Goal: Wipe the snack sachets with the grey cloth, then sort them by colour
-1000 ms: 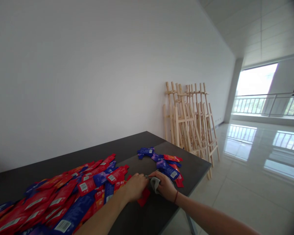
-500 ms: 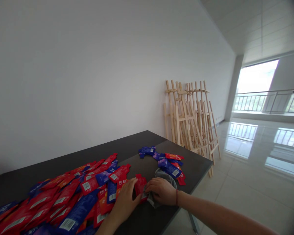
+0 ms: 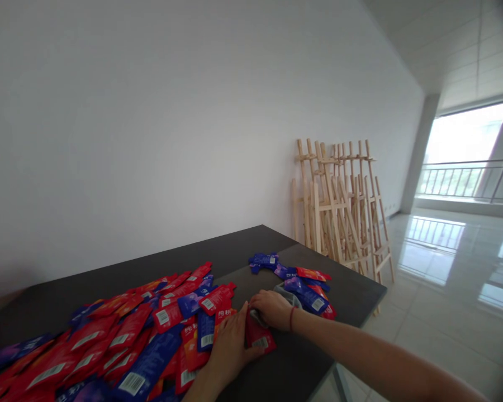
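Observation:
A red pouch point(image 3: 261, 338) with a white barcode label lies flat on the dark table point(image 3: 293, 365). My left hand point(image 3: 230, 343) holds it down at its left side, the thumb across its lower part and the fingers by its upper end. A grey cloth point(image 3: 295, 299) is bunched under my right hand point(image 3: 273, 309), whose bent fingers press it onto the pouch's upper part. Most of the cloth is hidden by that hand. To the left of my left hand spreads a large heap of red and blue pouches point(image 3: 136, 340).
Beyond my right hand lies a smaller group of blue and red pouches point(image 3: 304, 293), near the table's right edge. A white wall point(image 3: 151, 139) rises behind the table. Several wooden easels point(image 3: 331, 206) lean against it, past the table's far right corner.
My right hand and the cloth have moved up along the red pouch, baring its lower part and barcode. My left thumb now lies over the pouch. The view has swung slightly left.

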`<state>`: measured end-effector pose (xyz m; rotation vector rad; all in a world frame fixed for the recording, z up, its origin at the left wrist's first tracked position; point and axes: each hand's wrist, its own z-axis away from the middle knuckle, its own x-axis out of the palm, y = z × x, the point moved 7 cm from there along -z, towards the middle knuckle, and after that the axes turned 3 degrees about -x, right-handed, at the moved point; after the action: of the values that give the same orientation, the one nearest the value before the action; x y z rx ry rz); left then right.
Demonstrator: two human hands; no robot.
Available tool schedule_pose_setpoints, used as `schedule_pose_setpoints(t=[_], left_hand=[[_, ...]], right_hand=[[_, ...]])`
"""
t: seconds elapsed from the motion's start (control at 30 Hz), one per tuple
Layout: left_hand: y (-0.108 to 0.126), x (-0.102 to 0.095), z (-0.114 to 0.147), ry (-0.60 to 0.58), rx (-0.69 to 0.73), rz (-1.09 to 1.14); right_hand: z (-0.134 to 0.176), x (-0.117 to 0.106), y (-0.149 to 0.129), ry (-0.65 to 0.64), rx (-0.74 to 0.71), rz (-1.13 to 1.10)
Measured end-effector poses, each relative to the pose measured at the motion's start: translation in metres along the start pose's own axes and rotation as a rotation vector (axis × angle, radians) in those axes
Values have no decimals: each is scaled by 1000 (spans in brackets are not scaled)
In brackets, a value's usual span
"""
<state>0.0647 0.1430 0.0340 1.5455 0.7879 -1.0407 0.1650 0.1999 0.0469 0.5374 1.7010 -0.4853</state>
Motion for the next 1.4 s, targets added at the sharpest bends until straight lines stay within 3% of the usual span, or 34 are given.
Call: schedule_pose_setpoints(t=[0.2, 0.53, 0.77, 0.9, 1.2, 1.4], left_hand=[[-2, -4, -1, 37, -66, -19], [-3, -2, -1, 70, -12, -28], [-5, 0, -2, 73, -34, 13], [-7, 0, -2, 73, -49, 25], [-3, -2, 0, 24, 24, -19], [-2, -3, 1, 8, 2, -22]], right_hand=[[-3, -3, -6, 8, -97, 64], [47, -10, -44, 63, -447, -4], [4, -7, -34, 13, -291, 157], [-9, -5, -33, -19, -313, 182], [41, -14, -52, 31, -490, -23], [69, -22, -34, 44, -428, -127]])
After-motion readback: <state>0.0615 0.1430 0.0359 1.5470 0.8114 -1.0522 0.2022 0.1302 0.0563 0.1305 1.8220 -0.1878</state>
